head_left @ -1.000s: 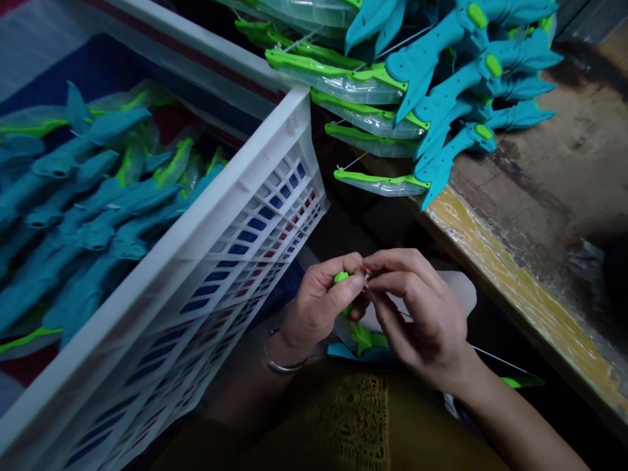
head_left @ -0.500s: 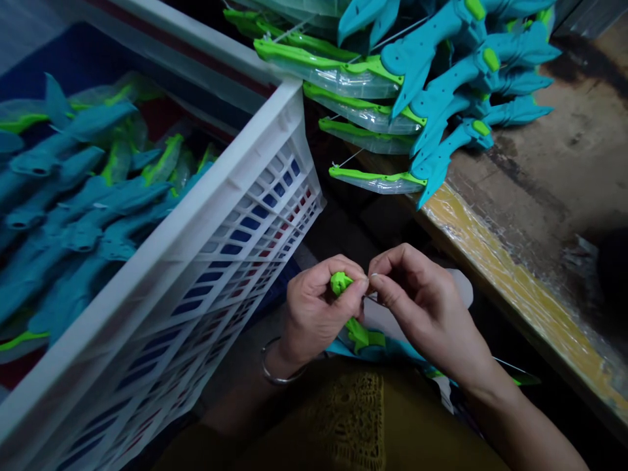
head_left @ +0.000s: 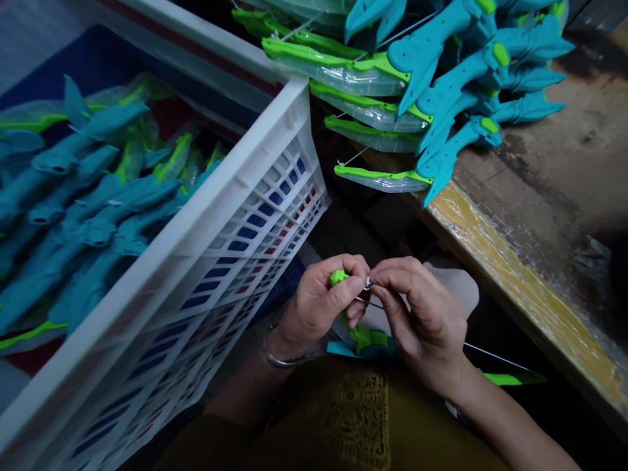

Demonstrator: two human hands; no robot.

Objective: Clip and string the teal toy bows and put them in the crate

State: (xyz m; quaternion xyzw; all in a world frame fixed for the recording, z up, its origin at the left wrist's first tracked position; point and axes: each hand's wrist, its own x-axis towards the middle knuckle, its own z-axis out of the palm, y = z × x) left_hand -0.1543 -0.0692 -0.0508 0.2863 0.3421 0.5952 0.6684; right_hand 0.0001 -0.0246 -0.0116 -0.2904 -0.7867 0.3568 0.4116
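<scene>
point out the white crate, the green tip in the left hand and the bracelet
white crate (head_left: 196,216), head view, on its top rim
green tip (head_left: 337,277), head view, on the end showing above the left hand's thumb
bracelet (head_left: 280,361), head view, on the band at the wrist

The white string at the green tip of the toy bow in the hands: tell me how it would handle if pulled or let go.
The white string looks very thin, so probably floppy once released. It runs straight from the fingers toward the far green tip, so it likely holds a line only under tension. The right hand and left hand pinch it at their fingertips, which hints it is fine and easily lost.
</scene>
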